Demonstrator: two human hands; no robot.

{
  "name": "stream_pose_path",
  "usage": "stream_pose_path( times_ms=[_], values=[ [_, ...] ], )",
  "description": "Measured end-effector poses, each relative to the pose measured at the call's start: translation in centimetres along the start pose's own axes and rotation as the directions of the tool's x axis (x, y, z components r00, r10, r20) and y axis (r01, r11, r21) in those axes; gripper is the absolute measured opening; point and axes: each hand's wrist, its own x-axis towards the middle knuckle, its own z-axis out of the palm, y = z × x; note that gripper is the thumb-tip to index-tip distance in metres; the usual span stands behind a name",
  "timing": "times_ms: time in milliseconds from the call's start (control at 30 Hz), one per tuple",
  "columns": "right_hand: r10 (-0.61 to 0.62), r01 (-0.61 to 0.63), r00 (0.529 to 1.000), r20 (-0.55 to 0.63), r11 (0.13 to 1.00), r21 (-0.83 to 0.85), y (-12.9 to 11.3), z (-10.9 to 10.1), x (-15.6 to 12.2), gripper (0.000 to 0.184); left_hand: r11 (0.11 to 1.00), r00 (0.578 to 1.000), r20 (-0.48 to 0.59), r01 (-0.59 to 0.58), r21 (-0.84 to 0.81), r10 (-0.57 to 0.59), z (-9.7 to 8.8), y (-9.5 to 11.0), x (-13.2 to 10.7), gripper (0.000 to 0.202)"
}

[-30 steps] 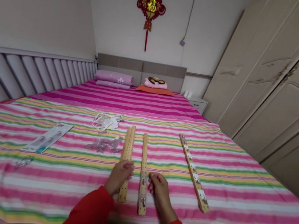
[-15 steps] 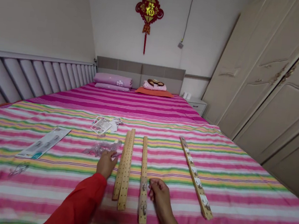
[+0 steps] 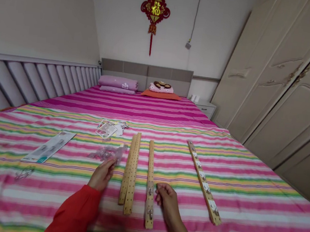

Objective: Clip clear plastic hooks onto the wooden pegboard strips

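My left hand (image 3: pixel 102 173) is closed in a pinch at the near edge of a crumpled clear plastic bag (image 3: pixel 106 152) of small metal pieces. What sits between its fingertips is hidden. My right hand (image 3: pixel 169 200) has its fingers curled together, just right of a perforated wooden strip (image 3: pixel 151 165); I cannot make out anything in them. Two clear-backed metal hooks (image 3: pixel 150 214) sit on the near half of that strip. Left of it, a pair of bare perforated strips (image 3: pixel 132 174) lies side by side. Another strip (image 3: pixel 201 175), with hooks and white pieces along it, slants at the right.
Clear packaging scraps (image 3: pixel 110 128) lie beyond the bag. To the left are a long flat package (image 3: pixel 49 147) and some thin wire-like pieces (image 3: pixel 25 172). Everything rests on a striped bedspread (image 3: pixel 246 204). A railing (image 3: pixel 39 82) runs along the left; wardrobes (image 3: pixel 287 87) stand right.
My left hand has drawn back slightly left and toward me, its fingers now closer together. My right hand stays beside the strip with almost the same pose.
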Motion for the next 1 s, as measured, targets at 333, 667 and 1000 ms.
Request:
stream_pose_path(
  times_ms=[333,667,1000],
  values=[
    [-0.03,0.03,0.999,0.019,1.0,-0.004,-1.6,0.6,-1.2,0.032,0.983,0.941,0.284,0.175,0.062,-0.185,0.6,0.6,-6.6,0.023],
    [-0.079,0.086,0.977,0.198,0.996,-0.028,-5.3,3.6,-4.2,0.035,0.967,0.864,0.437,0.2,0.158,-0.251,3.6,-0.7,-9.8,0.042],
    [-0.09,0.098,0.979,0.18,0.995,-0.035,-5.6,3.3,-4.3,0.033,0.986,0.846,0.506,0.13,0.105,-0.166,5.3,-3.5,-11.4,0.042]
  ],
)
